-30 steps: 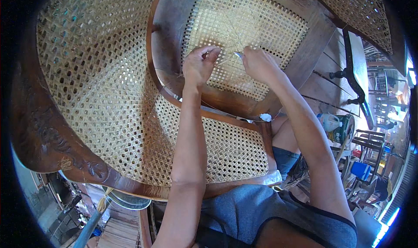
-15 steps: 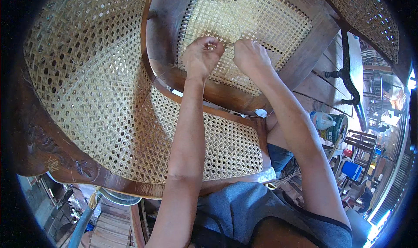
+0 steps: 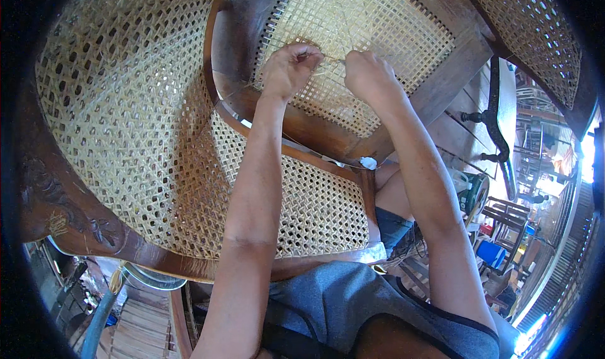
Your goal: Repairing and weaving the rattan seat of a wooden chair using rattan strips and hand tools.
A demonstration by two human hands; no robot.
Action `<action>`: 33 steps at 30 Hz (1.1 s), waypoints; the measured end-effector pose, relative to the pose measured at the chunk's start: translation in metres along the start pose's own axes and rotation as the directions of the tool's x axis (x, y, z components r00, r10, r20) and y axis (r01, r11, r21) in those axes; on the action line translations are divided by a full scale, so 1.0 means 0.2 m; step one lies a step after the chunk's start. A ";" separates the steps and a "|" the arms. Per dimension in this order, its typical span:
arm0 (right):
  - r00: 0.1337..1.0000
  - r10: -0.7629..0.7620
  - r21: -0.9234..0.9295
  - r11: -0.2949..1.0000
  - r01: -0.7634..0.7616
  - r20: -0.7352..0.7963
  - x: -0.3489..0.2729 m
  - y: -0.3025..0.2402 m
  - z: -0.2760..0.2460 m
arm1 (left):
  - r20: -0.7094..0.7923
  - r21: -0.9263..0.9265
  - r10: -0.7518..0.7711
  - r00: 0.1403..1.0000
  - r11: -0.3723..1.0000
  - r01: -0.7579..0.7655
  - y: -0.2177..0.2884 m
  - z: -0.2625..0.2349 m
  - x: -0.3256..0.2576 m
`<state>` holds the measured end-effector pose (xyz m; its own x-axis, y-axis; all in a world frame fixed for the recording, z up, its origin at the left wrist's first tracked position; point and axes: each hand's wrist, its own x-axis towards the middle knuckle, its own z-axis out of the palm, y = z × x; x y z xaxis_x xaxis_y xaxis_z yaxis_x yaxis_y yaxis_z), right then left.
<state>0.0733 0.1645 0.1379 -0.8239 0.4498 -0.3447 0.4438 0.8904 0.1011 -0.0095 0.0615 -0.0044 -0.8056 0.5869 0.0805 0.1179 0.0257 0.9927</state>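
Both my hands work above a partly woven cane seat panel [image 3: 413, 41] set in a dark wooden chair frame [image 3: 302, 127]. My left hand [image 3: 288, 72] is closed in a pinch, thumb against forefinger, on one end of a thin cane strand [image 3: 332, 58]. Closed like a fist, my right hand [image 3: 370, 77] grips the strand's other side. A short stretch of it shows between the hands, just over the open square weave. My right fingertips are turned away and hidden.
A large finished cane panel [image 3: 132, 126] in a carved wooden frame lies to the left and below my arms. Another woven panel [image 3: 535, 31] stands at the upper right. A black metal bracket [image 3: 495, 113], a blue container [image 3: 490, 254] and stacked wooden furniture are on the right.
My view has shifted slightly. My hands have moved a little further apart, and more of the strand shows between them.
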 end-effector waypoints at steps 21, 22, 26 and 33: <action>0.954 0.211 -0.075 0.970 -0.231 -0.211 -0.25 0.33 -0.22 | -0.159 0.242 0.103 0.982 0.968 -0.062 0.25 0.16 -0.09; 0.956 0.191 -0.051 0.977 -0.207 -0.221 -0.28 0.35 -0.23 | -0.153 0.266 0.245 0.957 0.943 -0.199 0.27 0.21 -0.07; 0.960 0.145 0.016 0.989 -0.145 -0.240 -0.29 0.34 -0.19 | 0.102 -0.032 0.190 0.977 0.982 -0.187 0.30 0.24 -0.05; 0.996 0.061 0.111 0.992 -0.053 -0.071 -0.06 0.22 0.00 | 0.011 -0.176 -0.026 1.000 0.984 0.027 0.18 0.15 -0.04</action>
<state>0.1028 0.1974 0.1455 -0.8181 0.5074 -0.2707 0.5235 0.8519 0.0146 0.0181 0.0825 0.0272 -0.8018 0.5952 0.0539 -0.0081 -0.1010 0.9949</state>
